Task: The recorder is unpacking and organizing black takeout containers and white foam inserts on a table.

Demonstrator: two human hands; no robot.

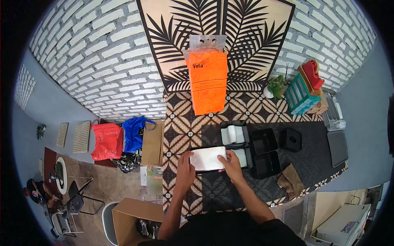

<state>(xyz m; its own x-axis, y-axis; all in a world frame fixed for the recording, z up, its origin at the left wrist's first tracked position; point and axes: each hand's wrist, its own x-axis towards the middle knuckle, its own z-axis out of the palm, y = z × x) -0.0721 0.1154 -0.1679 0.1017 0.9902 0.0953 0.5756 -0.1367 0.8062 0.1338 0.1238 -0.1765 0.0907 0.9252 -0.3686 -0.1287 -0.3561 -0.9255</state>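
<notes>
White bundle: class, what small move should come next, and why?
Probably ease the white bundle straight down: left hand and right hand hold its opposite ends, black edging shows beside it, and a nearby black container holds similar white material.

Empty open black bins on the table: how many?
2: a far bin and a near bin, both right of the right hand. Any under the white stack would be hidden.

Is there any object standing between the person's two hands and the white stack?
Nothing visible stands in the way: the left hand holds the left end of the white stack, and the right hand holds its right end, thumb on top.
</notes>
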